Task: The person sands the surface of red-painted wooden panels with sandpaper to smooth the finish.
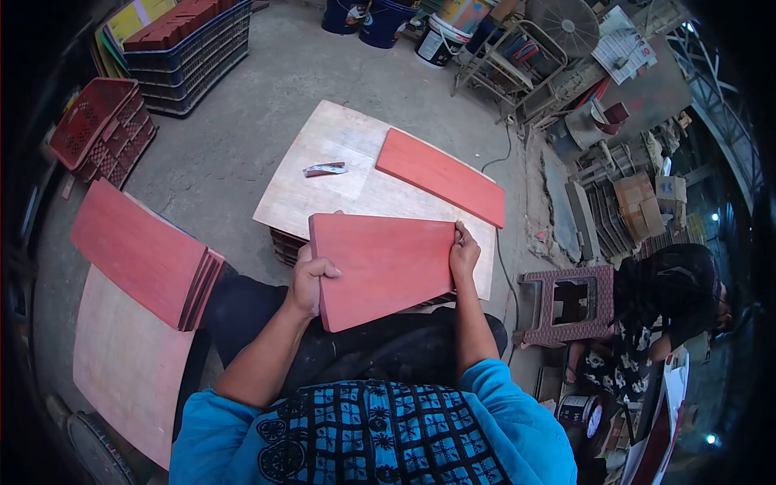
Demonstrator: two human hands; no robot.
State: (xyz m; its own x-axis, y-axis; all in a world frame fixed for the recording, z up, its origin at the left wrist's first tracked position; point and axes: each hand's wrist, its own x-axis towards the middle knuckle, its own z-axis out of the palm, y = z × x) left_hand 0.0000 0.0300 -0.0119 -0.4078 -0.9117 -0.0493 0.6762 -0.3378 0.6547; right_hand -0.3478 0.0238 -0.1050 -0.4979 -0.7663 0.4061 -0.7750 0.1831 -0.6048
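Observation:
A flat board painted red (386,263) is held up over my lap, its broad face turned toward me. My left hand (309,281) grips its left edge, thumb across the face. At the upper right corner my right hand (463,252) pinches the board, with part of the fingers hidden behind it. Beyond it is a pale wooden work surface (323,137), on which a second red board (440,176) lies at the right. A small crumpled strip (326,169), perhaps sandpaper, rests on the same surface.
Several red boards (141,250) are stacked on a pale panel (121,356) at my left. Crates (105,129) stand at the back left, paint buckets (443,40) at the back. To the right are a plastic stool (566,303) and a person bending over (671,291). A cable (505,283) runs along the floor.

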